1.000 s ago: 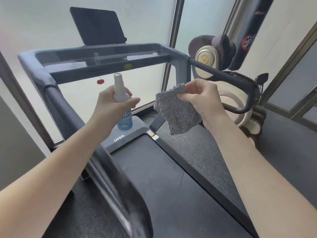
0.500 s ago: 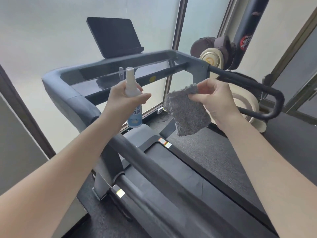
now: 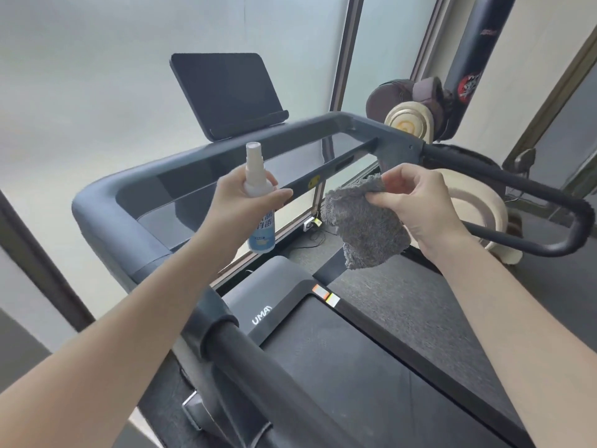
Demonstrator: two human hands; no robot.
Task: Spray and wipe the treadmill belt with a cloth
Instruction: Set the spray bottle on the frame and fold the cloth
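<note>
My left hand (image 3: 240, 205) grips a small white spray bottle (image 3: 260, 202) with a blue label, held upright above the treadmill's front hood. My right hand (image 3: 416, 202) pinches a grey fluffy cloth (image 3: 365, 227) by its top edge, and the cloth hangs down just right of the bottle. The black treadmill belt (image 3: 349, 376) runs below both hands toward the lower right. Neither hand touches the belt.
The grey console frame (image 3: 193, 169) with a dark tablet (image 3: 223, 92) spans the front. A padded left handrail (image 3: 258, 376) crosses the lower middle; the right handrail (image 3: 549, 202) loops behind my right hand. A punching bag (image 3: 468, 59) and a cream-coloured machine (image 3: 484, 208) stand at right.
The view has shifted so the treadmill sits further right and lower in the picture. Both hands keep their hold on bottle and cloth, raised a little nearer the console.
</note>
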